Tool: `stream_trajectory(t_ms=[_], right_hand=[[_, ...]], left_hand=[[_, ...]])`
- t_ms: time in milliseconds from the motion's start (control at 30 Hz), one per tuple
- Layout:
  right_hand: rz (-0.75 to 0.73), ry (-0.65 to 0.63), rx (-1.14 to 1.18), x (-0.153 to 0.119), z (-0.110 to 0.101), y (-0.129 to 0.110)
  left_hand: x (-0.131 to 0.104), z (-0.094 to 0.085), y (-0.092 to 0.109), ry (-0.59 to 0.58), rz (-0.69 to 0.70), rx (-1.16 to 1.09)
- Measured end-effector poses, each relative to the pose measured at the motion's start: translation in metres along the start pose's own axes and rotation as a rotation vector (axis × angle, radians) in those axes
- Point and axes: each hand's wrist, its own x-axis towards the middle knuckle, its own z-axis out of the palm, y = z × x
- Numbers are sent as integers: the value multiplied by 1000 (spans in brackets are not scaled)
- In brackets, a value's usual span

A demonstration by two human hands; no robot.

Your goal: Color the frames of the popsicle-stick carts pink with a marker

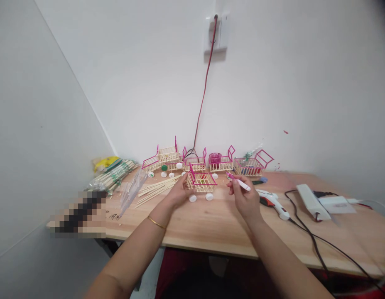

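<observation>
A small stick cart (202, 182) with magenta top edges and white round wheels stands near the middle of the wooden table. My left hand (180, 192) grips its left end, fingers closed on the frame. To the right of the cart, my right hand (244, 197) holds a white marker (242, 183) with a magenta tip, which points up and left. The tip is apart from the cart. Behind them, a cart (221, 163) carries a magenta cup (215, 158).
More stick carts (169, 155) line the wall, with another (250, 166) at right. Loose sticks (158, 190) and bagged sticks (117, 176) lie left. A white glue gun (275, 203), black cables and a white power strip (313, 202) lie right on the table (207, 232).
</observation>
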Motion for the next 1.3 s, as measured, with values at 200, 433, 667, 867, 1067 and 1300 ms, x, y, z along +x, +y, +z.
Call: stream_trajectory(t_ms=[200,433,667,867,1067,1300], right_hand=[[38,-20,85,3,-1,1],[45,-30,97,4,-2,0],[-2,-32,17,2,-2,8],[-24,-37,-31,1,-2,13],[-43,-37,-31,2,-1,15],[-34,-43,-23,0,-1,12]], left_hand=[[-2,-6,9,-132,-61,-139],[2,-11,2,-192,-48,-177],[8,-11,-6,-84,-38,-143],[10,-13,-7,22,-48,-114],[6,-9,-1,-114,-48,-158],[4,-8,-2,-203,-76,-194]])
